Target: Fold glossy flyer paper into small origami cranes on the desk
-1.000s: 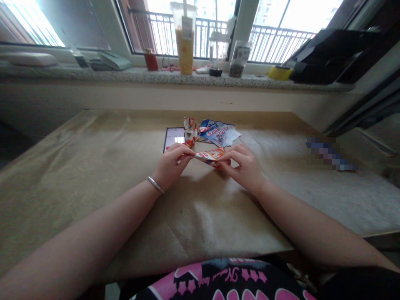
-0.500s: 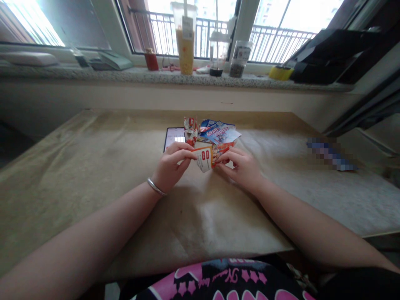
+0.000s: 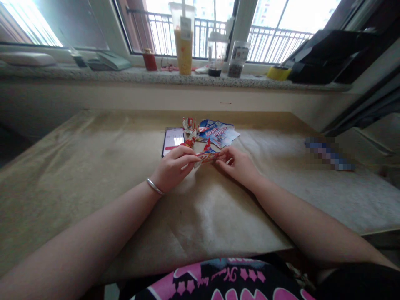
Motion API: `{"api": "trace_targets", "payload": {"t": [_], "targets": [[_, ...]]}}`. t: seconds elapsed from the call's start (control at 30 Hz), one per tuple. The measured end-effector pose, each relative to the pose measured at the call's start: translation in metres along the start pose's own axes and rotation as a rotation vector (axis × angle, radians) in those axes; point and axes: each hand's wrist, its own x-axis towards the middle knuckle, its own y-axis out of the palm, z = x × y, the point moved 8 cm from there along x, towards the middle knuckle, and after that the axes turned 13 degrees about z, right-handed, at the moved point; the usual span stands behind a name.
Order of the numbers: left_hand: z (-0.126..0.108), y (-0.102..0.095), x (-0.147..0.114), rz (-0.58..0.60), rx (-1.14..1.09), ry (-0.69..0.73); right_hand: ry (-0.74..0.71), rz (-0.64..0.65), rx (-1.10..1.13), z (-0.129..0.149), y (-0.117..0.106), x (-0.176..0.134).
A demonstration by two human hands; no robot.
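Observation:
Between both hands, just above the table, is a folded printed paper (image 3: 206, 157) in red, white and orange, with a red and blue point sticking up at its back. My left hand (image 3: 178, 163) pinches its left end between thumb and fingers. At the right end, the thumb and fingertips of my right hand (image 3: 235, 164) are closed on the same paper. Behind it lie several blue printed sheets (image 3: 220, 133) in a fanned pile. Red and white folded paper pieces (image 3: 189, 125) sit beside the pile, close to a phone (image 3: 174, 138) with its screen lit.
A beige cloth covers the table (image 3: 125, 216). At the right lies a blurred-out blue item (image 3: 329, 154). Along the windowsill (image 3: 125, 77) stand a tall cup of yellow drink (image 3: 184, 50), a red jar (image 3: 150, 60), clear containers, yellow tape (image 3: 278, 73) and a black bag (image 3: 325, 58).
The paper's white printed face, turned toward me before, has been folded or tilted away, so a narrow red and white strip shows with a point standing up. Both hands keep hold of it.

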Motion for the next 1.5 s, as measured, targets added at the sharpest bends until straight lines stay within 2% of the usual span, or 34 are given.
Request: {"api": "trace_targets", "payload": {"t": [0.13, 0.37, 0.47, 0.73, 0.93, 1.07, 1.33, 1.5], "targets": [[0.000, 0.007, 0.000, 0.049, -0.020, 0.029, 0.034, -0.032, -0.001, -0.003, -0.004, -0.002], [-0.003, 0.007, 0.001, 0.139, -0.029, 0.023, -0.103, 0.065, -0.186, 0.005, 0.004, 0.001], [0.001, 0.006, 0.000, 0.160, -0.044, -0.029, -0.132, 0.099, -0.222, 0.006, 0.006, 0.001], [0.026, 0.015, -0.003, 0.101, -0.007, -0.187, -0.258, 0.206, -0.348, 0.008, 0.009, -0.001], [0.036, 0.019, -0.007, 0.196, 0.051, -0.305, -0.342, 0.295, -0.322, 0.011, 0.011, -0.001], [0.036, 0.020, -0.008, 0.284, 0.192, -0.347, -0.373, 0.307, -0.310, 0.011, 0.010, -0.001], [0.006, 0.019, -0.004, 0.294, 0.395, -0.249, -0.339, 0.322, -0.307, 0.009, 0.009, -0.001], [-0.015, 0.025, 0.000, 0.338, 0.359, -0.076, -0.337, 0.321, -0.327, 0.010, 0.009, 0.000]]}}
